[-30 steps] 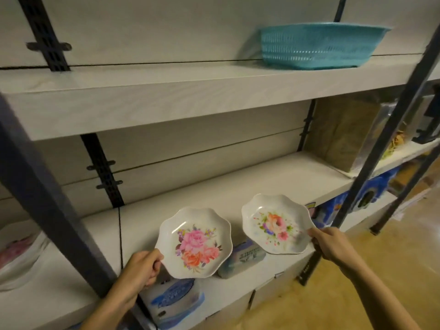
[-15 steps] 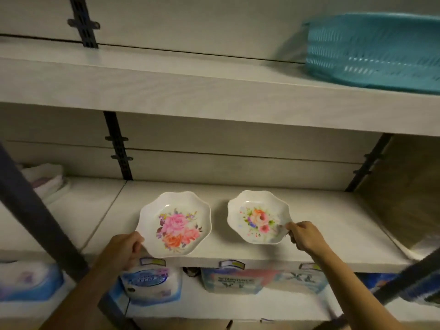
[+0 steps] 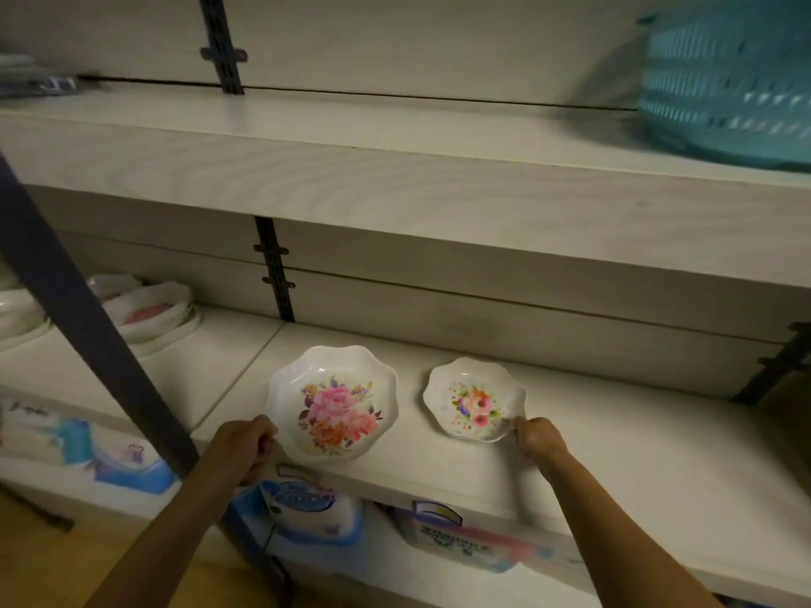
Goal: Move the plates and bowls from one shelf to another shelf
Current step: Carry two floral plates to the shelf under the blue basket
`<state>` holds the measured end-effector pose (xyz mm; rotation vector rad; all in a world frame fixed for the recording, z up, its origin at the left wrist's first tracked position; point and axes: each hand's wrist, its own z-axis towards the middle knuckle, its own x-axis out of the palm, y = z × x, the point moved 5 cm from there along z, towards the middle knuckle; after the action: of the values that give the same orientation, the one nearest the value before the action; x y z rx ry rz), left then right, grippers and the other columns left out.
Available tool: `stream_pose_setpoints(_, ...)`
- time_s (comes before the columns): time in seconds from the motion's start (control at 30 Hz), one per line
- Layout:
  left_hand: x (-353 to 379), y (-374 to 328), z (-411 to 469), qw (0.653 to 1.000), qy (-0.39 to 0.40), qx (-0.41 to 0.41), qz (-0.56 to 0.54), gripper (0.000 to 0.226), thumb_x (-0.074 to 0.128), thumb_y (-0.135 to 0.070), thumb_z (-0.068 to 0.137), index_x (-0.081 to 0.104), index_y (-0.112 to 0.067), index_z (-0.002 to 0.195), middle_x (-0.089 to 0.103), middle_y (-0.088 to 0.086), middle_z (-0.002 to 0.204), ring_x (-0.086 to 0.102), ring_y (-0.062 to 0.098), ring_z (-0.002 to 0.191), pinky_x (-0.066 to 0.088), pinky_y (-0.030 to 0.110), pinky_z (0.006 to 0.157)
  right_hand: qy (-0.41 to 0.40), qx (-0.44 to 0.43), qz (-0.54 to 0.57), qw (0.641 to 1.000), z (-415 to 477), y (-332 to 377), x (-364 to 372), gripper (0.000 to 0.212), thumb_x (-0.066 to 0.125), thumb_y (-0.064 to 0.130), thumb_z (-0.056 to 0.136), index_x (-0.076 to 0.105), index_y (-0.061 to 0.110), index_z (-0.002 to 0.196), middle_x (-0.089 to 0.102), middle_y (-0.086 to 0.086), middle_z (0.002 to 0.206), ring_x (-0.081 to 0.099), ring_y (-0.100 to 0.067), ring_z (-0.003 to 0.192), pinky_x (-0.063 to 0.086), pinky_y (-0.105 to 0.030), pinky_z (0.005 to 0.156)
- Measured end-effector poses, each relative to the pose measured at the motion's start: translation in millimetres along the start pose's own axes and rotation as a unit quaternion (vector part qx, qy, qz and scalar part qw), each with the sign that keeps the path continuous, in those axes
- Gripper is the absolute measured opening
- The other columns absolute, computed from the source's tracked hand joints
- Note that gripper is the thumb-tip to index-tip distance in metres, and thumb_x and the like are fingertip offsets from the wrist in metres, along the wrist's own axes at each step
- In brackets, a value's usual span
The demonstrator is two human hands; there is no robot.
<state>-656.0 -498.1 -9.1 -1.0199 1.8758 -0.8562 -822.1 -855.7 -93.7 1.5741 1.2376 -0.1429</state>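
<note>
Left grip (image 3: 245, 445) clamped on near rim of large floral plate (image 3: 333, 401), right grip (image 3: 537, 436) pinching small floral plate (image 3: 474, 399) rim, both low over middle shelf (image 3: 614, 432) front, likely rim-held for flat set-down.

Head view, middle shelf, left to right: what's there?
Left to right: stack of white dishes → left hand → large white scalloped plate with pink flowers → small white scalloped floral plate → right hand.

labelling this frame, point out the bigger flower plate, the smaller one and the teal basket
bigger flower plate (image 3: 335, 405), head view, on its pink bloom
smaller flower plate (image 3: 474, 401), head view, on its centre flowers
teal basket (image 3: 728, 81), head view, on its slatted side wall
</note>
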Motion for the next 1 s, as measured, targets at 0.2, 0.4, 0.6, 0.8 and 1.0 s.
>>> stream_pose_setpoints(0.2,16,-10,2,0.999,0.013,0.031,0.003,0.043,0.046,-0.007,0.086,0.034,-0.012,0.044,0.029,-0.005,0.029,0.024,0.014,0.04,0.023,0.024,0.048,0.032,0.001,-0.023,0.999,8,7,10,0.034,0.036,0.03,0.099,0.051,0.002,0.087,0.054,-0.012,0.086,0.05,-0.024,0.076,0.037,-0.027,0.065)
stream_pose_setpoints(0.4,55,-30,13,0.994,0.075,0.074,0.019,0.04,0.044,-0.008,0.085,0.036,-0.013,0.046,0.031,-0.003,0.034,0.024,0.012,0.032,0.023,0.02,0.039,0.026,-0.011,-0.001,1.0,0,6,-3,0.053,0.026,0.034,0.1,0.064,-0.002,0.105,0.061,-0.02,0.114,0.053,-0.028,0.093,0.038,-0.031,0.083)
stream_pose_setpoints(0.6,128,-46,35,0.982,0.171,0.069,0.045,0.038,0.042,-0.008,0.086,0.038,-0.015,0.049,0.03,-0.008,0.03,0.022,0.007,0.026,0.018,0.014,0.038,0.029,-0.044,0.031,0.998,-37,-19,-39,0.044,0.027,0.036,0.1,0.061,0.013,0.084,0.057,-0.006,0.095,0.05,-0.018,0.083,0.037,-0.023,0.066)
stream_pose_setpoints(0.8,180,-46,62,0.97,0.228,0.052,0.069,0.037,0.04,-0.009,0.086,0.034,-0.015,0.05,0.024,-0.009,0.03,0.015,0.006,0.025,0.011,0.007,0.037,0.018,-0.041,0.086,0.995,-67,-39,-60,0.043,0.032,0.036,0.099,0.06,0.015,0.074,0.05,0.003,0.066,0.044,-0.011,0.057,0.033,-0.018,0.054)
stream_pose_setpoints(1.0,208,-52,80,0.963,0.252,0.052,0.082,0.033,0.04,-0.008,0.085,0.034,-0.014,0.053,0.025,-0.009,0.029,0.015,0.006,0.023,0.011,0.006,0.036,0.007,-0.03,0.114,0.993,-77,-48,-68,0.042,0.032,0.038,0.098,0.062,0.014,0.079,0.051,0.001,0.068,0.043,-0.011,0.058,0.036,-0.018,0.055)
